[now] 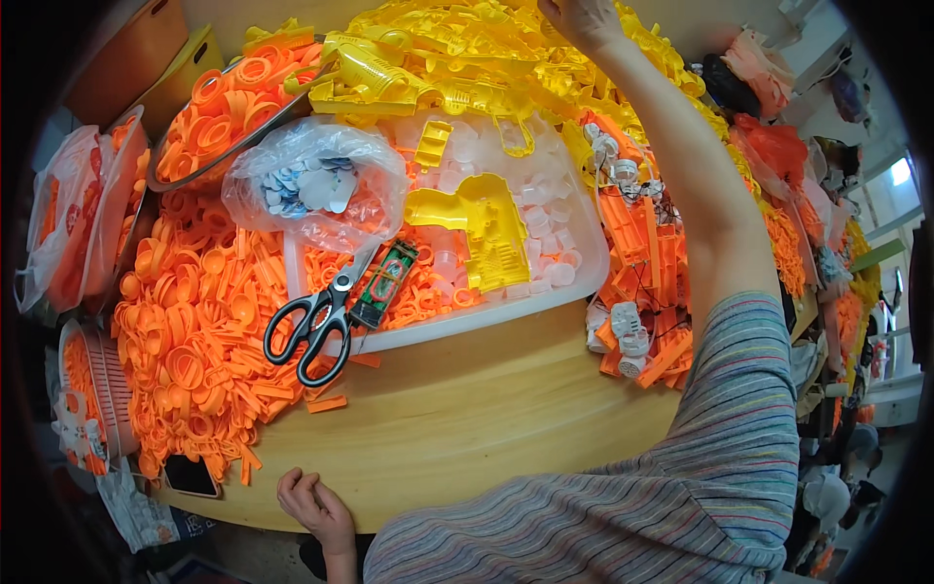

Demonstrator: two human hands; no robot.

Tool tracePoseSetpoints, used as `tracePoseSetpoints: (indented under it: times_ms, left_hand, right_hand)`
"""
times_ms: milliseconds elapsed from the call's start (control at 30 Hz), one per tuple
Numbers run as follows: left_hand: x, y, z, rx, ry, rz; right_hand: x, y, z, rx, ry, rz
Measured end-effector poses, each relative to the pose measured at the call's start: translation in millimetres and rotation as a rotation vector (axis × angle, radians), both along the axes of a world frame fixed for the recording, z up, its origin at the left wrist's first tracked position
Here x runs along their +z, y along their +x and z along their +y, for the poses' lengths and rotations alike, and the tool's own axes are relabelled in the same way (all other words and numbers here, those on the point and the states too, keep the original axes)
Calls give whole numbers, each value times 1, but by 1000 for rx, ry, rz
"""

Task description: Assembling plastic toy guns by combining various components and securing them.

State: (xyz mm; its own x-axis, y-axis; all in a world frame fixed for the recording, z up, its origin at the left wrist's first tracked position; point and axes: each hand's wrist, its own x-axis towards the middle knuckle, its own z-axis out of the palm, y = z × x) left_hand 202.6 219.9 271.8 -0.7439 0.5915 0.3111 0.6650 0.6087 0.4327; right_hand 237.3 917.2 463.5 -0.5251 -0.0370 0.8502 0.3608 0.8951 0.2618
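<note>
Yellow plastic toy shells [457, 39], glossy and moulded, are heaped at twelve o'clock, and the right hand [584, 19] reaches up into the top of that heap with its fingers curled down among the pieces; whether it grips one I cannot tell, as the frame edge cuts the fingertips. Its bare forearm runs down toward four o'clock into a grey striped sleeve [681, 467].

Just below the heap sits a shallow white tray [506, 313]. It holds pale translucent round caps, one flat yellow gun-shaped half shell [482, 229], a smaller yellow piece near its far rim, thin orange rings and a green circuit board [384, 282] at its near left corner. A clear plastic bag [316, 180] of small white and blue discs lies over the tray's left end. Black-handled scissors [316, 326] rest against the tray's near left edge, blades pointing up toward one o'clock.

At ten o'clock a round metal-rimmed basin [170, 180] is filled with orange rings, and loose orange rings and strips spill over the wooden surface [457, 409] toward eight o'clock. At three o'clock lie orange ribbed blocks and small white wheeled parts [628, 331].

The left hand [316, 508] rests at six o'clock on the near edge of the surface, fingers loosely curled, holding nothing, well apart from the yellow heap.
</note>
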Motion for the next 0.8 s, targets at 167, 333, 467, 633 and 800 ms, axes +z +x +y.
tracePoseSetpoints:
  times_ms: [167, 333, 467, 633, 800]
  left_hand:
    - [0, -2, -1, -13, 24, -22]
    - [0, -3, 0, -36, 70, 27]
    - [0, -1, -3, -51, 80, 63]
    - [-6, -2, -5, -69, 132, 90]
    - [-11, -2, -8, -69, 184, 92]
  right_hand:
    - [-5, 15, 8, 26, -907, 333]
    - [-26, 49, 27, 510, -1646, 906]
    - [-41, 54, -16, 574, -1869, 1172]
    - [-34, 73, -95, 772, -1868, 854]
    - [-35, 114, -205, 803, -1760, 170]
